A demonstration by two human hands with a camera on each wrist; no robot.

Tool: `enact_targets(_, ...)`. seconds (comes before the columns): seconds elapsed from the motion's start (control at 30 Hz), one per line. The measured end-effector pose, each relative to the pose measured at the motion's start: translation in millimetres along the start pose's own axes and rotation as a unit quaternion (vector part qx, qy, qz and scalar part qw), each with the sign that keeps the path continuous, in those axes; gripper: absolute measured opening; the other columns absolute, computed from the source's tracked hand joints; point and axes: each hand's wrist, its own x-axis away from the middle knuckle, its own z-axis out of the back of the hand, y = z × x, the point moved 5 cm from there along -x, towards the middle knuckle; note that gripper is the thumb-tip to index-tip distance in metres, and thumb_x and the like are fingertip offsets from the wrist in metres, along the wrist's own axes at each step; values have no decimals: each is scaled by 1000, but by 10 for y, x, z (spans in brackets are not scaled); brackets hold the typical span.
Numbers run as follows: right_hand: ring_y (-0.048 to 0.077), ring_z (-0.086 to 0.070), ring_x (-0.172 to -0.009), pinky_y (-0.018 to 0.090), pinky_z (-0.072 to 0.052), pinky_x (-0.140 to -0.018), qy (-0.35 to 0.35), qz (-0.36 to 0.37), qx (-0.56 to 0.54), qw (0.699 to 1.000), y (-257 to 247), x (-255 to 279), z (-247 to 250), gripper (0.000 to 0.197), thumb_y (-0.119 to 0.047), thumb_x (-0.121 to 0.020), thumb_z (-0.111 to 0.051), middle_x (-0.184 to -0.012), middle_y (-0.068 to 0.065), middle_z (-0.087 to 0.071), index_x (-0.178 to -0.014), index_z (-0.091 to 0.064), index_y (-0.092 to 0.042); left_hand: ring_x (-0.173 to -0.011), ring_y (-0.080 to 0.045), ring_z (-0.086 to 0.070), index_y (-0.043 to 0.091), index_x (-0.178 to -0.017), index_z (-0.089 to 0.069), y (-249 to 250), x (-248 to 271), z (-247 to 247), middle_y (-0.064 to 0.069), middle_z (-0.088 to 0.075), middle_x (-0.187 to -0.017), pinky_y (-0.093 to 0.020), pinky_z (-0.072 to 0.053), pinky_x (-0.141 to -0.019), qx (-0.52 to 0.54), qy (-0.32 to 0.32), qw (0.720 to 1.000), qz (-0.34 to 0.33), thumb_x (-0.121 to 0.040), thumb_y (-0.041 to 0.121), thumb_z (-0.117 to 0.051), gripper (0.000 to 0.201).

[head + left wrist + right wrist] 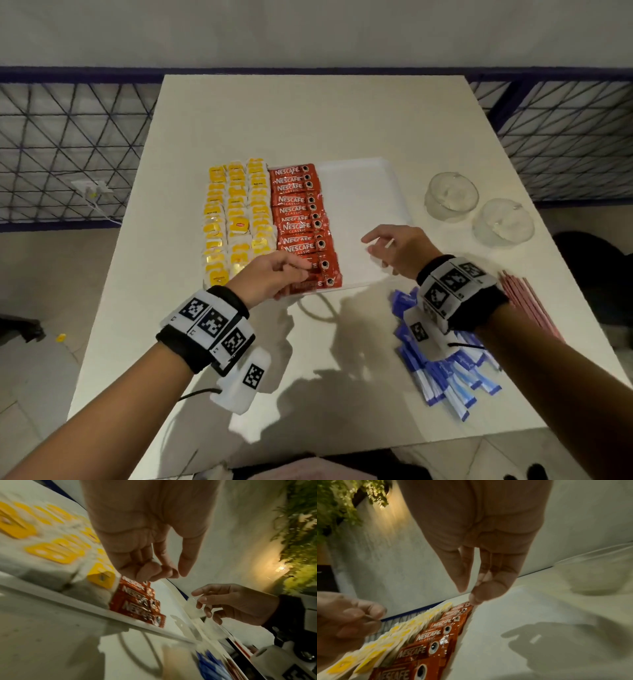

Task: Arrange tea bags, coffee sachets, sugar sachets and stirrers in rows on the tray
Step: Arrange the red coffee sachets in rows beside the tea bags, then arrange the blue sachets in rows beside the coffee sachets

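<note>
The left hand (274,274), at the lower centre of the head view, hovers over the near end of the red coffee sachets (303,219), its fingers curled in toward the thumb; whether it pinches a sachet or only touches the row cannot be told, since the wrist view is blurred there. The right hand (399,251), at centre right of the frame, hangs over the bare right part of the white tray (359,192) with fingers loosely spread and holding nothing. The coffee sachets lie overlapped in one column down the middle of the tray. Just left of them the tea bags (236,219) with yellow tags fill the tray's left part in three columns. On the white surface (308,113), at the lower right of the frame, the blue and white sugar sachets (445,377) lie in a loose heap, partly hidden under the right wrist. Beside them, at the right edge of the surface, lie the pink stirrers (527,305) in a bundle. Farther up on the right two clear glass bowls (451,195) stand close together.
</note>
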Motion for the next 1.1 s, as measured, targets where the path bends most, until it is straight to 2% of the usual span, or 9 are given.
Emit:
enact_targets(0.1,22,-60,-80,14,-44,-59,51,-41,17,998,314,369,165,21,-9,-90,-53,-91,9,-64,-107,-65,-12,-34,0,-42,12,-86,-60,66,-57,-297,4,-49,-49,-12,-33,-37,-5,-76,997,-23,-90,1,-54,14)
enact_targets(0.2,21,-56,-98,16,-35,-81,50,-82,77,992,636,806,216,34,-13,-86,-62,-116,12,-61,-119,-58,-10,-40,-1,-46,18,-84,-60,88,-100,-553,2,-53,-60,-14,-36,-40,-61,-118,989,-57,-91,5,-54,16)
enact_targets(0.3,21,-38,-126,24,-28,-99,-13,-131,152,979,919,1166,124,67,-27,-80,-70,-140,8,-38,-138,-38,-17,-53,-6,-50,18,-92,-58,58,-106,-768,2,-56,-74,-13,-42,-46,-145,-162,973,-73,-92,9,-53,10)
enact_targets(0.43,21,-14,-141,39,-21,-113,-61,-183,192,962,1149,1347,-29,102,-46,-71,-74,-155,-1,-8,-147,-9,-25,-64,-9,-54,17,-101,-57,-69,-97,-1022,1,-57,-84,-17,-45,-58,-177,-202,962,-47,-91,15,-57,10)
enact_targets(0.53,21,-8,-143,42,-17,-114,-32,-205,145,967,1145,1284,-49,104,-55,-72,-69,-156,-1,-2,-148,-4,-26,-70,-12,-54,18,-106,-54,-183,-103,-1177,1,-56,-88,-21,-45,-63,-185,-219,958,-3,-90,17,-58,16)
enact_targets(0.63,23,-13,-142,38,-17,-113,-6,-183,161,970,1063,1123,-41,98,-56,-75,-65,-155,3,-11,-148,-9,-20,-70,-13,-54,18,-107,-53,-228,-133,-1254,3,-52,-85,-23,-44,-63,-185,-199,962,12,-89,18,-60,20)
enact_targets(0.73,28,-20,-138,37,-21,-111,-23,-157,225,961,1047,921,-75,95,-54,-74,-67,-150,8,-21,-146,-17,-17,-69,-16,-56,23,-101,-50,-237,-168,-1249,3,-53,-81,-30,-48,-70,-208,-166,964,20,-89,21,-60,16)
enact_targets(0.93,30,-43,-119,40,-40,-97,-52,-135,211,967,1109,653,-72,67,-46,-76,-67,-128,12,-45,-123,-41,-7,-54,-15,-47,25,-84,-49,-259,-130,-1263,-2,-51,-72,-26,-38,-53,-130,-117,983,48,-89,13,-59,16)
enact_targets(1.1,31,-51,-107,34,-40,-83,-88,-85,173,977,1107,566,-111,42,-27,-85,-60,-119,15,-51,-116,-43,-4,-59,-12,-50,20,-100,-52,-258,-77,-1329,2,-54,-77,-19,-39,-51,-116,-84,987,71,-91,20,-57,10)
